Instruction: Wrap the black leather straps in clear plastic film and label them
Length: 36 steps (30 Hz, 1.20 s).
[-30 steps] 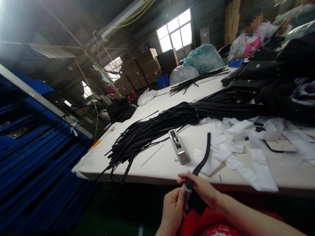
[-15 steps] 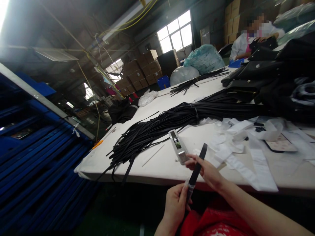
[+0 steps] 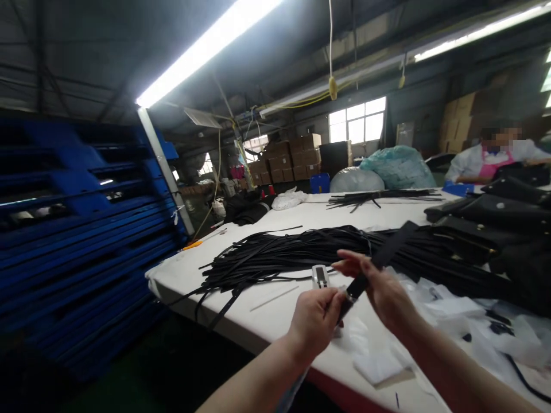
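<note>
Left hand (image 3: pixel 316 315) gripped black strap (image 3: pixel 391 246), angled toward one o'clock; right hand (image 3: pixel 385 292) touched strap, finger closure indeterminable.

No text, label, brand, number or sign is legible in this view. Pale marks on the stacked cardboard boxes (image 3: pixel 284 160) in the background are too small to resolve as lettering. Any marking on the silver holder (image 3: pixel 320 276), partly hidden behind the left hand (image 3: pixel 316 315), likewise cannot be made out at this scale.
</note>
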{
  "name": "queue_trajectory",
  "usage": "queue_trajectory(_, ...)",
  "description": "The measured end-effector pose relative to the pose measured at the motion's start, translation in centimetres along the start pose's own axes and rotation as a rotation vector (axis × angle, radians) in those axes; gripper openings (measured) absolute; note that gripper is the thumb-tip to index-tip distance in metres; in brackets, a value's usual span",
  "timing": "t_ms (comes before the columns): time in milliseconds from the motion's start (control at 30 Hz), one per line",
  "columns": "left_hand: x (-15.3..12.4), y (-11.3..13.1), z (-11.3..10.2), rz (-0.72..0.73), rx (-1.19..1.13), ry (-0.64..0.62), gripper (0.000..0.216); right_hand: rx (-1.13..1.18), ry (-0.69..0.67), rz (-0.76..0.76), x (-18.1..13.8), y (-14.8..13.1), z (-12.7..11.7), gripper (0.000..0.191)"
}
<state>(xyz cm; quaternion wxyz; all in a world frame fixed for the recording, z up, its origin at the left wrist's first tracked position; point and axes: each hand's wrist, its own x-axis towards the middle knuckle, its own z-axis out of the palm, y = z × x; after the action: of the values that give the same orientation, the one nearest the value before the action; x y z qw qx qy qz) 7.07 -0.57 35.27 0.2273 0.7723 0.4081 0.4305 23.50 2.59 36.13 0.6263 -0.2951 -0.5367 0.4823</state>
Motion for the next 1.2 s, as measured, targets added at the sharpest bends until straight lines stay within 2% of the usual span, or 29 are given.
queue_trajectory(67,0.5,0.6,0.1,0.02,0.007,0.005,0.052,0.039,0.176,-0.103,1.7,-2.0,-0.8,0.049)
queue_trajectory(100,0.8,0.9,0.2,0.022,-0.011,0.014,0.052,0.04,0.2,-0.133,2.3,-2.7,-0.9,0.049)
queue_trajectory(133,1.1,1.2,0.2,0.027,-0.036,0.032,0.052,0.016,0.165,-0.144,2.5,-3.2,-0.6,0.049)
queue_trajectory(233,2.2,2.3,-0.1,0.074,-0.119,0.129,0.052,-0.079,-0.089,-0.067,1.7,-3.3,1.1,0.053)
queue_trajectory(300,2.7,2.6,-0.6,0.098,-0.145,0.165,0.051,-0.086,-0.165,-0.023,1.1,-3.2,2.2,0.054)
queue_trajectory(433,2.3,2.0,-1.3,0.058,-0.144,0.149,0.049,-0.001,0.047,-0.171,1.7,-4.0,2.5,0.043)
queue_trajectory(500,1.9,1.8,-1.7,0.058,-0.152,0.165,0.049,0.017,0.076,-0.186,2.3,-4.3,2.8,0.04)
queue_trajectory(667,2.0,2.4,-4.0,0.141,-0.125,0.303,0.046,-0.001,-0.144,-0.082,2.5,-3.4,6.0,0.045)
queue_trajectory(800,2.2,2.9,-6.3,0.174,-0.083,0.377,0.043,0.03,-0.195,-0.068,2.8,-3.5,8.6,0.048)
queue_trajectory(933,1.5,2.2,-7.6,0.127,-0.113,0.409,0.041,0.035,-0.233,-0.036,3.0,-3.5,10.6,0.052)
queue_trajectory(1100,0.5,0.5,-8.2,0.018,-0.332,0.398,0.04,0.031,-0.333,0.06,2.6,-2.0,12.5,0.058)
queue_trajectory(1200,-0.1,-0.1,-8.9,0.013,-0.361,0.411,0.042,0.095,-0.38,0.096,2.3,-1.1,13.4,0.058)
